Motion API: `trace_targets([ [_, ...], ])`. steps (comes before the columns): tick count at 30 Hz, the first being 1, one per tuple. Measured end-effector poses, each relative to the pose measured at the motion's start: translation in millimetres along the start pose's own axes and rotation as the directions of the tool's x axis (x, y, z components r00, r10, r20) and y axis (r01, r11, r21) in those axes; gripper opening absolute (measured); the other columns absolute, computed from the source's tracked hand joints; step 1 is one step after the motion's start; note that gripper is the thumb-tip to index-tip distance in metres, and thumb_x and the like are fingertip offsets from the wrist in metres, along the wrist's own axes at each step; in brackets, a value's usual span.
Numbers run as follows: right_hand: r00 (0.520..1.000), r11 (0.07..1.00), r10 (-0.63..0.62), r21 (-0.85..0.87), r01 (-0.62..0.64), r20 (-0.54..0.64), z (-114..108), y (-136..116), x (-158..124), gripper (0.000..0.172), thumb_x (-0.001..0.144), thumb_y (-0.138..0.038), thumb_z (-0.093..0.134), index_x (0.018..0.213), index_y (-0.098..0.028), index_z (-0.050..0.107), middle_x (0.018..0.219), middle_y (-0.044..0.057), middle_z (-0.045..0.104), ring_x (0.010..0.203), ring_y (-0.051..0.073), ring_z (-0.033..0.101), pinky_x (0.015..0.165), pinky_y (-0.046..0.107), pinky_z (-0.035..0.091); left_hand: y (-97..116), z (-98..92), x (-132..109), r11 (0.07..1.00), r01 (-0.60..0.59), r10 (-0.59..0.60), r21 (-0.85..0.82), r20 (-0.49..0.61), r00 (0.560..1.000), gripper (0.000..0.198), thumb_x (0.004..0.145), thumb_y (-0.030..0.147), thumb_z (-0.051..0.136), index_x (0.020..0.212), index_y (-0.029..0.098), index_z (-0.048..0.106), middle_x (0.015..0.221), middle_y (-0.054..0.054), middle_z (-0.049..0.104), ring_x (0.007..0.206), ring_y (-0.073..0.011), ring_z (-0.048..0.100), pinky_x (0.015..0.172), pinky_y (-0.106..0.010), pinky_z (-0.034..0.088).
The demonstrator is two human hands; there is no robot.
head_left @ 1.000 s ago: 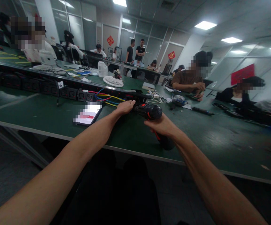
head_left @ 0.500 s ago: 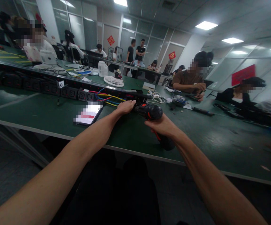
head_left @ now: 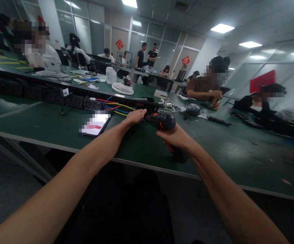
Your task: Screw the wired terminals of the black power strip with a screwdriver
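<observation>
Your right grip (head_left: 176,137) holds the electric screwdriver (head_left: 162,121); your left grip (head_left: 136,116), just ahead, curls at its nose, hold unclear. Likely mid-driving: next needs square pressure.

We see a dim, grey-green room lit from above by rectangular ceiling panels (head_left: 222,28), which burn out to plain white. Their light lies in soft pale patches on the dark bench (head_left: 234,149) at the right. Below the bench edge the floor (head_left: 6,189) sinks into deep shadow, nearly black in the middle. The wide lens bows straight lines, and the forearms (head_left: 67,189) swell toward the lower corners. The picture is soft and grainy throughout, and the right edge smears. The screen (head_left: 95,124) glows white and is pixelated. The black drill (head_left: 162,121) loses most of its detail.
</observation>
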State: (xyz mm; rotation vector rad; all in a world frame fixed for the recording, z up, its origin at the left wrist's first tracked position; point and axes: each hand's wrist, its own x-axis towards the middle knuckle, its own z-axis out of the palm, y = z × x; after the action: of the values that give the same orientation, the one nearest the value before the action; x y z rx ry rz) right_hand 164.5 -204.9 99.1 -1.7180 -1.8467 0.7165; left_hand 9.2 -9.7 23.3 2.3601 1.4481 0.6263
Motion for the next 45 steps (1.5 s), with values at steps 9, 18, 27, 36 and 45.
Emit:
trace_targets([
  [9,1.0,1.0,0.005,0.009,-0.005,-0.02,0.7,-5.9,-2.9,0.016,0.074,-0.013,0.067,0.082,-0.02,0.056,0.054,-0.003,0.054,0.047,0.013,0.052,0.046,0.026,0.041,-1.8,2.4,1.3,1.0,-0.022,0.022,0.014,-0.01,1.0,0.065,0.108,0.049,0.011,0.126,0.02,0.067,0.137,-0.014,0.069,0.126,-0.0309,0.064,0.104,-0.04,0.049],
  [18,1.0,1.0,0.026,0.007,-0.025,-0.016,0.2,-6.6,-3.1,0.016,0.074,-0.012,0.068,0.079,-0.02,0.055,0.054,-0.002,0.054,0.047,0.014,0.053,0.045,0.027,0.041,0.3,-0.5,-0.2,1.0,-0.014,0.014,-0.006,-0.001,1.0,0.069,0.107,0.051,0.009,0.126,0.018,0.067,0.139,-0.016,0.068,0.127,-0.0323,0.064,0.106,-0.043,0.048],
  [27,0.999,1.0,0.022,0.012,-0.021,-0.029,1.5,-5.8,-1.7,0.015,0.076,-0.011,0.067,0.083,-0.019,0.056,0.054,-0.004,0.053,0.046,0.013,0.052,0.045,0.027,0.042,-1.9,1.8,1.0,1.0,-0.012,0.012,-0.008,-0.016,1.0,0.068,0.107,0.052,0.01,0.125,0.02,0.067,0.137,-0.014,0.068,0.126,-0.0319,0.064,0.103,-0.042,0.049],
  [36,1.0,1.0,-0.005,0.001,0.005,-0.015,1.4,-4.4,-1.5,0.016,0.076,-0.009,0.067,0.085,-0.019,0.058,0.053,-0.004,0.053,0.047,0.013,0.052,0.044,0.025,0.041,-1.8,2.1,0.4,1.0,-0.012,0.012,0.01,-0.02,1.0,0.067,0.107,0.052,0.01,0.123,0.021,0.067,0.136,-0.013,0.069,0.124,-0.0317,0.065,0.102,-0.042,0.05],
  [45,0.999,1.0,0.018,-0.015,-0.018,-0.028,1.5,-3.1,-0.4,0.015,0.076,-0.012,0.067,0.083,-0.019,0.057,0.053,-0.003,0.055,0.047,0.013,0.053,0.045,0.026,0.041,-0.9,0.6,0.3,0.999,-0.012,0.011,-0.038,-0.016,1.0,0.067,0.106,0.052,0.011,0.122,0.018,0.068,0.136,-0.016,0.069,0.126,-0.0335,0.064,0.104,-0.044,0.048],
])
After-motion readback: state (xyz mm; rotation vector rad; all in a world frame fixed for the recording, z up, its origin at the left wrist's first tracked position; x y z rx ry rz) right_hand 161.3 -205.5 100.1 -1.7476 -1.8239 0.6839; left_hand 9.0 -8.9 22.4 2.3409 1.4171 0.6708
